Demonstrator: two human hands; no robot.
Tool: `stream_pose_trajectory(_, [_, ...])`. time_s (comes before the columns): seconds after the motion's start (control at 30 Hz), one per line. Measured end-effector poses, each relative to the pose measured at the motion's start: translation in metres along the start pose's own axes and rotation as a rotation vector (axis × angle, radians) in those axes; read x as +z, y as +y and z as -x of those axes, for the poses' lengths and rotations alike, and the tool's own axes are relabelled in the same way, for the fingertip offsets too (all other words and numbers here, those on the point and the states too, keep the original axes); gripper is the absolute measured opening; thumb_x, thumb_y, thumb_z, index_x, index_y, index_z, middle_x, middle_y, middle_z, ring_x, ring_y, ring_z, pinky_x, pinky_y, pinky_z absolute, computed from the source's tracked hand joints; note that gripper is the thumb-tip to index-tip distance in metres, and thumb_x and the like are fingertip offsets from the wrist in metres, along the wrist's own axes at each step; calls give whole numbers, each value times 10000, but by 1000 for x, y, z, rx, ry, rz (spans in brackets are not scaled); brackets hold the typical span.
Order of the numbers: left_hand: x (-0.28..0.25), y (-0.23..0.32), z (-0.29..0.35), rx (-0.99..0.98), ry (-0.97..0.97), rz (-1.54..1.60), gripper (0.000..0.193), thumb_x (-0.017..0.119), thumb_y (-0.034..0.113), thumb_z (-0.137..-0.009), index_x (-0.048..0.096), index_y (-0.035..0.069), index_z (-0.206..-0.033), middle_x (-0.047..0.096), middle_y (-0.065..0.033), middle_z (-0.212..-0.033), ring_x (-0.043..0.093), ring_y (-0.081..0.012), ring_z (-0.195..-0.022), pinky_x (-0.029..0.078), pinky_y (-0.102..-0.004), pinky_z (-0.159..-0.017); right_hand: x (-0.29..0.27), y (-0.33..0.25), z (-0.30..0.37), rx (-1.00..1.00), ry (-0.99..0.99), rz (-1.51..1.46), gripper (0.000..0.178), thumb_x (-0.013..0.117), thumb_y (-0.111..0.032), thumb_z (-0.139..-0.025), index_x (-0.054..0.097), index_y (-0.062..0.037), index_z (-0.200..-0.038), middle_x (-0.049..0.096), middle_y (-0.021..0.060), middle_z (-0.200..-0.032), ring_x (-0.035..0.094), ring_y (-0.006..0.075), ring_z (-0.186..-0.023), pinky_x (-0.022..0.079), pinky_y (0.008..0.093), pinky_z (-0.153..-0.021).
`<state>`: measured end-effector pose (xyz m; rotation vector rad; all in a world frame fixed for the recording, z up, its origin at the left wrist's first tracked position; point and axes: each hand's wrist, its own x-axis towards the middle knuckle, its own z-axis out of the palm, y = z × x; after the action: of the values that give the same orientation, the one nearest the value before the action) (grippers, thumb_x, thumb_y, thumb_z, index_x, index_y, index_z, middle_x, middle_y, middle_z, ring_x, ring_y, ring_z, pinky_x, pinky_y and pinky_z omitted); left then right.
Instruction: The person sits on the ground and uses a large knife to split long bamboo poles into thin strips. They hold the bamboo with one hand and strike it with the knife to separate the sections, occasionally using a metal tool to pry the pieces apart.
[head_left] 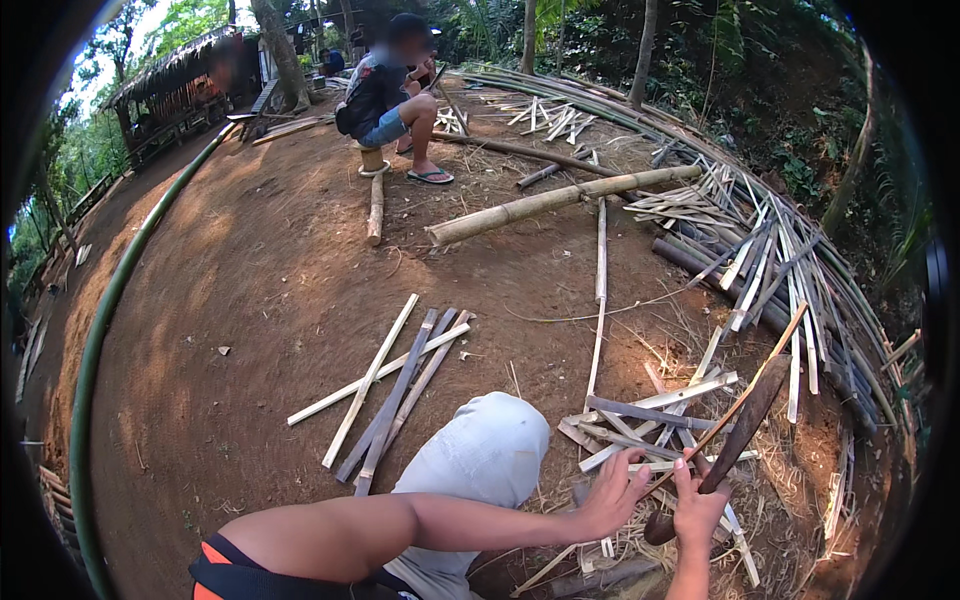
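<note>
My right hand (pixel 697 512) is closed round a machete, its thumb up along a thin bamboo strip (pixel 745 388). The broad dark blade of the machete (pixel 745 425) slants up and to the right, close beside the strip. The rounded dark butt of its handle pokes out below the fist. My left hand (pixel 607 503) reaches across from the left with fingers stretched and apart. Its fingertips are at the strip's lower end; whether they touch it I cannot tell. Beneath both hands lies a loose heap of split bamboo slats (pixel 650 420).
Several slats (pixel 388 385) lie crossed left of my knee (pixel 490 445). A thick bamboo pole (pixel 560 205) lies farther off. Piled slats (pixel 770 255) and poles line the right side. A long green pole (pixel 125 270) runs along the left. Another person (pixel 385 95) sits on a stump.
</note>
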<state>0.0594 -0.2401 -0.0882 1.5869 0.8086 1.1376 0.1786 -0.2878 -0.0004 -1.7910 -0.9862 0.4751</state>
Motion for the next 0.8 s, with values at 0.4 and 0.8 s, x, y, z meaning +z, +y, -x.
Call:
stream_pose_trajectory(0.4, [-44,140,-165,264,7,421,369,322,403,-1064,443,57,-1108,538,-52,-968,531,-124,-894,445,-294,-824,28,26,-10,14,-35,1,372,737,-124,-870,665,-50,-1228,295,-105,-594,249,25,-535,219,237,-483])
stream_pose_trajectory(0.8, [-85,128,-182,138,-432,690,709,259,664,-973,560,38,-1116,623,-127,-1058,623,-242,-1016,466,-384,-927,51,37,-4,-260,-163,250,530,741,-305,-824,602,-178,-1319,623,89,-607,615,209,-535,474,321,-545])
